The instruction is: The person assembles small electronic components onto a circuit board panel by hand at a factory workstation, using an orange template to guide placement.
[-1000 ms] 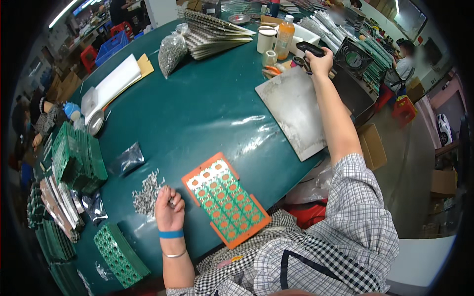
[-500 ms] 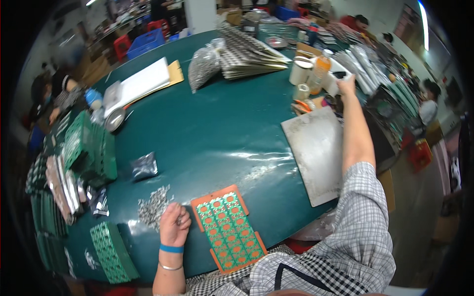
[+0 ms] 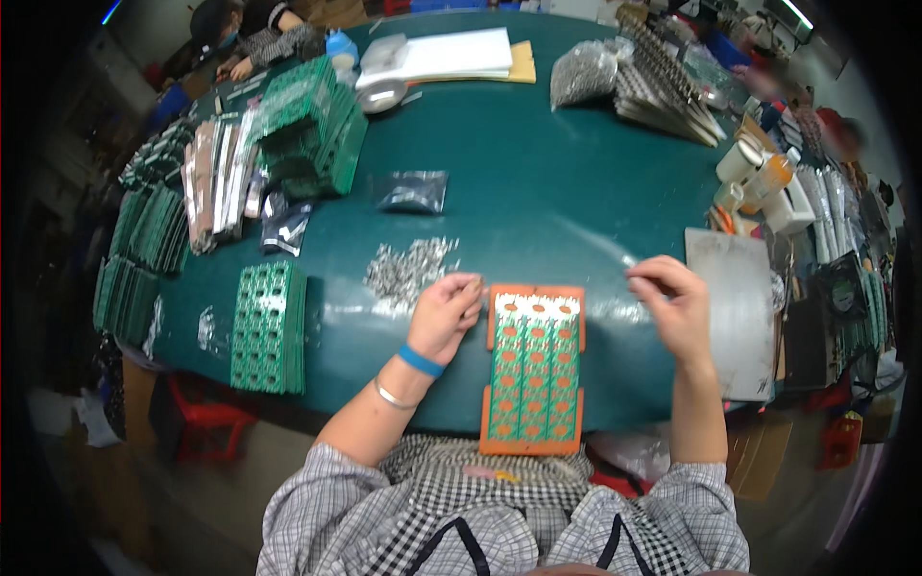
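Observation:
In front of me a green circuit board panel (image 3: pixel 521 386) with several rows of openings lies on an orange holder (image 3: pixel 530 446). Just left of it, my left hand (image 3: pixel 448 315) is closed in a pinch; what its fingertips hold is too small to make out. A heap of small silvery metal parts (image 3: pixel 411 272) lies beyond that hand. On the panel's other side my right hand (image 3: pixel 674 305) is raised over the table, closed on a thin pale stick-like tool (image 3: pixel 605 246), smeared by motion and pointing away to the left.
A stack of green panels (image 3: pixel 264 326) stands left, with taller stacks (image 3: pixel 303 125) behind it. A dark plastic bag (image 3: pixel 413 192) lies beyond the heap. At right are a grey metal plate (image 3: pixel 730 317), an orange bottle (image 3: pixel 771 176) and a white roll (image 3: pixel 740 160).
My right hand has come back from the white containers at the right toward the panel, now with the thin tool. My left hand stays closed between heap and panel. The view has turned.

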Available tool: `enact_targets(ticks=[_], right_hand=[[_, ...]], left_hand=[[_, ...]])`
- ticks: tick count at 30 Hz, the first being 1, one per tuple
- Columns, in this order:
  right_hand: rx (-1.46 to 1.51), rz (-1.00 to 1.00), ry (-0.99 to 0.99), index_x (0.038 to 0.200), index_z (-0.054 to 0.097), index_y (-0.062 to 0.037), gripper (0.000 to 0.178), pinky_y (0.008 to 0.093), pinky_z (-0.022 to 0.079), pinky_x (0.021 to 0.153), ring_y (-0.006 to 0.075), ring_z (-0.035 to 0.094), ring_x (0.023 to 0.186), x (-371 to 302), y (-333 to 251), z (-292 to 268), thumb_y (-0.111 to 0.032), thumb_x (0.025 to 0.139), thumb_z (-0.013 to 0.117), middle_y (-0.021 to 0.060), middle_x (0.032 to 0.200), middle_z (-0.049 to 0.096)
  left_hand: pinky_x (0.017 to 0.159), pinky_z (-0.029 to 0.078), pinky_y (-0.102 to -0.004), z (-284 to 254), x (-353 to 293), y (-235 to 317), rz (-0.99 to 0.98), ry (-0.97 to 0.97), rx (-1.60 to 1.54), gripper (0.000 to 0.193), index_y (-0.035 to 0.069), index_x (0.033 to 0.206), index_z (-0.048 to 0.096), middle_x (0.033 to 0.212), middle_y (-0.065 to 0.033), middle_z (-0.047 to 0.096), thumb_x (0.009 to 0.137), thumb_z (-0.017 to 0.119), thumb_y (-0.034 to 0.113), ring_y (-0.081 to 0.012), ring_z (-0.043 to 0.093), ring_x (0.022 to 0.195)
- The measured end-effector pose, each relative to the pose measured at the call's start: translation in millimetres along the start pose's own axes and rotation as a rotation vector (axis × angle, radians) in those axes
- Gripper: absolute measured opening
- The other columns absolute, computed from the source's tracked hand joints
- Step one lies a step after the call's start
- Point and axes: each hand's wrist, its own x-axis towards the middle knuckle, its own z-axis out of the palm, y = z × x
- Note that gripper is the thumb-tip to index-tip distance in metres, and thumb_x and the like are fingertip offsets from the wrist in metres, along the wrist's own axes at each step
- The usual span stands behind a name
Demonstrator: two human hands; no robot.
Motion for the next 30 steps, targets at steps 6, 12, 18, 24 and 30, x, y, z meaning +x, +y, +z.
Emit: enact_targets(ticks=[6,12,18,24,30], right_hand=[[-0.036,-0.038,-0.170,0.089,0.069,-0.0004,0.009,0.0293,0.052,0.062,0.0183,0.065,0.072,-4.3,-22.6,94.7,-0.007,0.082,0.069,0.0089,0.083,0.067],[0.014,0.013,-0.077,0.088,0.070,-0.0017,0.008,0.0282,0.053,0.061,0.0161,0.065,0.072,-14.5,-18.3,137.1,-0.007,0.082,0.069,0.0078,0.084,0.066],[-0.014,-0.085,-0.088,0.085,0.067,0.0000,0.007,0.0277,0.053,0.061,0.0155,0.064,0.071,-15.6,-14.4,143.4,-0.003,0.080,0.069,0.0079,0.081,0.065],[0.016,0.219,-0.232,0.082,0.066,0.0029,0.002,0.0269,0.057,0.067,0.0143,0.067,0.083,-32.9,-9.7,124.5,0.002,0.082,0.067,0.0062,0.089,0.065],[-0.123,0.232,-0.254,0.084,0.068,0.0013,0.007,0.0235,0.049,0.061,0.0084,0.059,0.068,-48.9,0.4,127.9,0.002,0.078,0.071,0.0044,0.088,0.065]], left_hand=[[0.046,0.029,-0.0175,-0.4,-15.6,4.1,0.027,-0.061,0.004,0.012,0.001,0.101,0.061,0.087,-0.0038,0.061,0.093,0.062,0.010,-0.0039,0.038,0.056],[0.047,0.027,-0.0183,7.9,-25.2,1.7,0.049,-0.039,0.045,0.015,-0.003,0.098,0.064,0.071,0.0023,0.054,0.090,0.067,0.010,-0.0027,0.037,0.054],[0.048,0.030,-0.0179,3.5,-28.9,0.7,0.023,-0.127,0.115,0.018,-0.004,0.102,0.063,0.076,0.0005,0.057,0.092,0.064,0.012,-0.0033,0.042,0.059],[0.076,0.056,-0.0289,-15.4,-7.4,27.5,-0.078,0.143,-0.614,0.030,-0.008,0.121,0.042,0.122,-0.0254,0.050,0.094,0.050,0.002,-0.0299,0.057,0.103],[0.082,0.056,-0.0309,-10.8,-15.0,29.1,-0.016,0.061,-0.503,0.031,-0.010,0.123,0.042,0.129,-0.0291,0.046,0.095,0.050,0.001,-0.0357,0.054,0.113]])
